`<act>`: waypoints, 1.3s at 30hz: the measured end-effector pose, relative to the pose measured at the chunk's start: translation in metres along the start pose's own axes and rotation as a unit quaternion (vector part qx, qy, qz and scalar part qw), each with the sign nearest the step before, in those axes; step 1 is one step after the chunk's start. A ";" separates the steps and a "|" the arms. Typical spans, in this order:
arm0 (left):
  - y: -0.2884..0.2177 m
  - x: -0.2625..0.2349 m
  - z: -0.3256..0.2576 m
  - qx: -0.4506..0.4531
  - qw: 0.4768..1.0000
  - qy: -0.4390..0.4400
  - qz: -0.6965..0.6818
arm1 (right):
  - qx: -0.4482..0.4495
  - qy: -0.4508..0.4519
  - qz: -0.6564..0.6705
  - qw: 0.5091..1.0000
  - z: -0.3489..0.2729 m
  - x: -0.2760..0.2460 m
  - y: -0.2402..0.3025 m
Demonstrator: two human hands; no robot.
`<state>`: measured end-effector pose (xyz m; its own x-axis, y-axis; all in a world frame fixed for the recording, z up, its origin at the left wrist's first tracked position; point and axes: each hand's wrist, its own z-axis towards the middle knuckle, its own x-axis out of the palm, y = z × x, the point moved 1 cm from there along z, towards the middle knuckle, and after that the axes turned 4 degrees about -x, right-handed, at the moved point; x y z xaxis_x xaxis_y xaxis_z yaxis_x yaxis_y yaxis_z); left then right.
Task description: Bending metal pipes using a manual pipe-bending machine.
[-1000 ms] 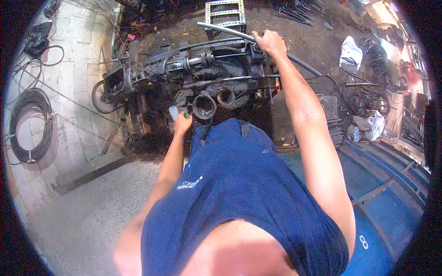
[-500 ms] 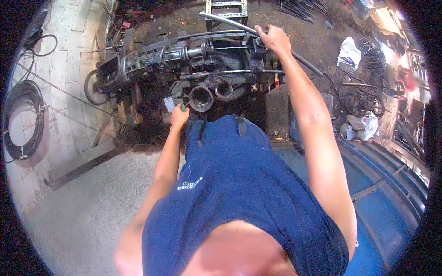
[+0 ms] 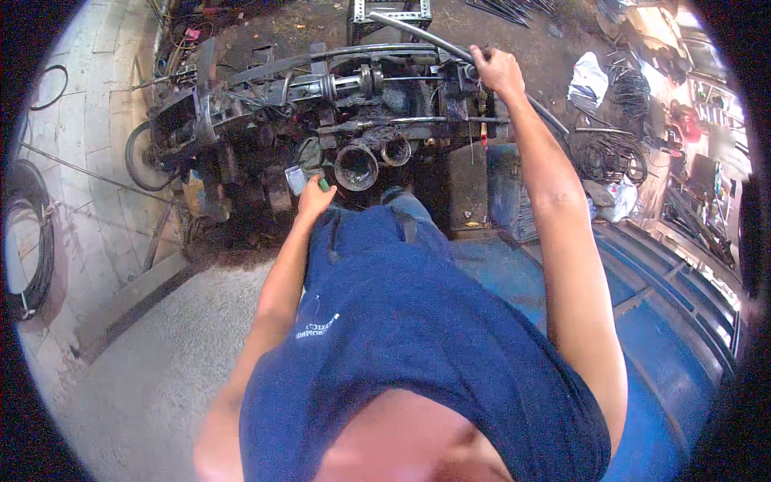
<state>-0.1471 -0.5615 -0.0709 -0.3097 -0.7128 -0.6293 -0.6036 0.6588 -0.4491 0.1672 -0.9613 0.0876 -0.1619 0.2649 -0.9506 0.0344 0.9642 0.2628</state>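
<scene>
My right hand (image 3: 499, 71) is closed around a long grey metal bar (image 3: 426, 35), raised over the right end of a dark, greasy machine (image 3: 345, 88). The bar slants from the far middle down to the right, passing behind my forearm. At the machine's near side, my left hand (image 3: 316, 197) grips a flat hand tool with a green handle (image 3: 324, 185) and a pale grey rectangular head (image 3: 295, 178); its exact kind is unclear. Just right of that hand sit two round metal cups (image 3: 356, 167) with dirty insides. A thin rod (image 3: 401, 121) runs across the machine above them.
A perforated metal frame (image 3: 391, 11) stands beyond the machine. Coiled black cable (image 3: 36, 241) hangs at the left by pale blocks. Bundles of wire rods (image 3: 614, 157) and a white bag (image 3: 589, 80) lie at the right. A blue ribbed metal panel (image 3: 642, 321) is at my near right.
The view has shifted slightly, moving the machine a little left in the picture. Both hands keep their grips, with the bar still held over the machine's right end.
</scene>
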 end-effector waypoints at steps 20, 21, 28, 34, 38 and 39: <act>-0.020 -0.006 -0.001 -0.099 0.994 -0.023 -0.036 | -0.021 -0.017 0.044 0.999 -0.011 -0.012 0.009; -0.016 0.000 0.004 -0.081 0.995 -0.045 -0.027 | -0.018 -0.015 0.043 0.999 -0.011 -0.012 0.006; 0.011 0.023 0.008 -0.094 0.991 -0.082 -0.041 | -0.012 -0.003 0.057 0.998 -0.019 -0.023 0.013; 0.012 0.027 0.006 -0.095 0.989 -0.101 -0.047 | -0.012 -0.017 0.058 0.998 -0.022 -0.022 0.013; 0.020 0.035 0.006 -0.105 0.987 -0.109 -0.062 | -0.011 -0.007 0.059 0.998 -0.021 -0.023 0.015; 0.023 0.037 0.005 -0.102 0.986 -0.110 -0.072 | -0.015 -0.010 0.056 0.998 -0.019 -0.022 0.016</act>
<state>-0.1686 -0.5716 -0.1082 -0.0564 -0.7111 -0.7008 -0.7724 0.4758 -0.4207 0.1528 -0.9523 0.1159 -0.1388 0.3707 -0.9183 0.0209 0.9282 0.3715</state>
